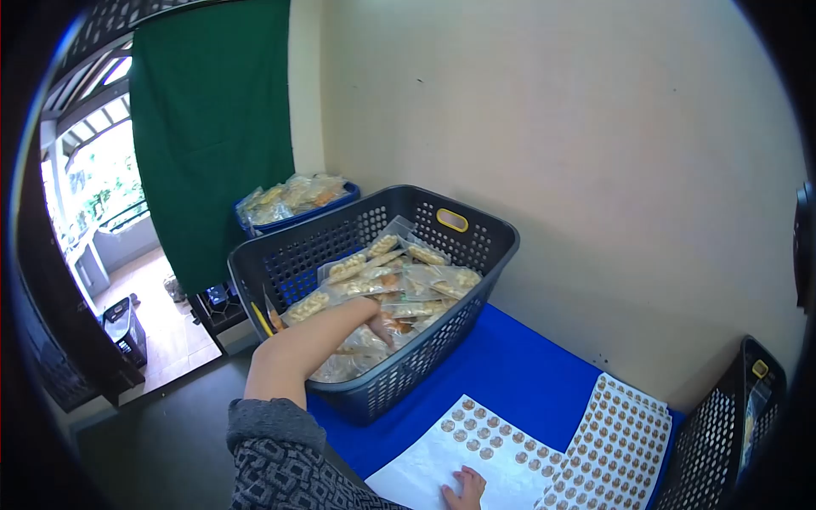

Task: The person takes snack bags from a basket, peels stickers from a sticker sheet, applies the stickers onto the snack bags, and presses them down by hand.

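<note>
My left hand (382,323) reaches down into a large dark perforated basket (408,365) among clear plastic bags (353,285) of pale pieces. Its fingers are mostly hidden by the bags, so any hold is unclear. Near the bottom edge, my right hand (465,490) rests on a partly used sticker sheet (416,459) with round brown stickers, its fingers a little apart and nothing visible in them. Fuller sticker sheets (616,433) overlap at its right.
Behind the large basket stands a blue basket (297,223) heaped with bags. Another dark basket (705,433) is at the right edge. A blue cloth (510,357) covers the table against the wall. At left are a green curtain (212,136) and a doorway.
</note>
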{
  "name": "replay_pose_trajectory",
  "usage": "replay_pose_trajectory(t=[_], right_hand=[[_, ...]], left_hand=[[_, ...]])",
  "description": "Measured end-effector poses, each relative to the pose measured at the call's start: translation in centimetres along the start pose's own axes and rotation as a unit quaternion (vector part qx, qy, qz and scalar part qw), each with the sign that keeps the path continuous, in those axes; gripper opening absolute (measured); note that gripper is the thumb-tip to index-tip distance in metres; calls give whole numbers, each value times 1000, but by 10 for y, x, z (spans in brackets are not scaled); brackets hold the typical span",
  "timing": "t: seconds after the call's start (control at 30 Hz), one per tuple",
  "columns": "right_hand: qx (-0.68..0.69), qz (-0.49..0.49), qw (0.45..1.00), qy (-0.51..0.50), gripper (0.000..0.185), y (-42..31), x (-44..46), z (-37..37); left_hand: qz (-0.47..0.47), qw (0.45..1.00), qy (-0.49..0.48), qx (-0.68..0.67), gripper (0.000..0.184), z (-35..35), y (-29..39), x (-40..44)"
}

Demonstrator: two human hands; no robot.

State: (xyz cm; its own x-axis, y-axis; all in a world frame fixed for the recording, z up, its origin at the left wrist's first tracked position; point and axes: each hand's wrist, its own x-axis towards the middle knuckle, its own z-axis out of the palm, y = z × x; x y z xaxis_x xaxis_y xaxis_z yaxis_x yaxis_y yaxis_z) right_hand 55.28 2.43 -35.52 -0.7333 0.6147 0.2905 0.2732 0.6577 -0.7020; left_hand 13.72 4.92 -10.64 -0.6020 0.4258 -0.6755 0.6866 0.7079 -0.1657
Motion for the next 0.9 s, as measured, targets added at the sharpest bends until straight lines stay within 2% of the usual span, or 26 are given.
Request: replay_pose_trajectory(t=[0.03, 0.1, 0.13, 0.17, 0.2, 0.23, 0.27, 0.33, 0.6, 0.77, 0.83, 0.87, 0.9], right_hand=[[-29, -8, 999, -13, 41, -6, 0, -4], [4, -17, 1000, -8, 40, 1, -1, -3], [34, -19, 999, 1, 41, 2, -2, -3], [35, -21, 999, -1, 41, 2, -3, -2], [91, 15, 996, -9, 40, 2, -3, -1], [147, 51, 988, -16, 40, 2, -3, -1], [146, 52, 988, -13, 40, 3, -3, -1], [83, 19, 996, -30, 39, 3, -3, -3], [105, 37, 994, -20, 31, -1, -3, -6], [103, 40, 994, -21, 30, -4, -3, -11], [113, 36, 993, -12, 29, -5, -3, -10], [115, 38, 993, -7, 29, -4, -3, -8], [104, 38, 994, -17, 28, -2, -3, -8]], left_hand=[[9, 997, -62, -35, 100, -3, 5, -1], [29, 977, -187, -100, 99, -5, 11, -1], [25, 969, -237, -63, 87, -4, 12, 2], [23, 969, -237, -65, 87, 3, 15, 5], [54, 962, -268, 27, 85, 12, 21, 7], [38, 959, -267, 88, 75, 13, 32, -9], [23, 951, -268, 150, 67, 14, 43, -25], [24, 948, -235, 215, 65, 23, 53, -28], [102, 960, -46, 257, 60, 60, 40, 45], [166, 943, 91, 275, 57, 36, 38, 69], [218, 931, 190, 225, 56, 1, 38, 58], [254, 921, 246, 163, 56, -19, 35, 42], [323, 891, 316, 36, 55, -39, 33, -1]])
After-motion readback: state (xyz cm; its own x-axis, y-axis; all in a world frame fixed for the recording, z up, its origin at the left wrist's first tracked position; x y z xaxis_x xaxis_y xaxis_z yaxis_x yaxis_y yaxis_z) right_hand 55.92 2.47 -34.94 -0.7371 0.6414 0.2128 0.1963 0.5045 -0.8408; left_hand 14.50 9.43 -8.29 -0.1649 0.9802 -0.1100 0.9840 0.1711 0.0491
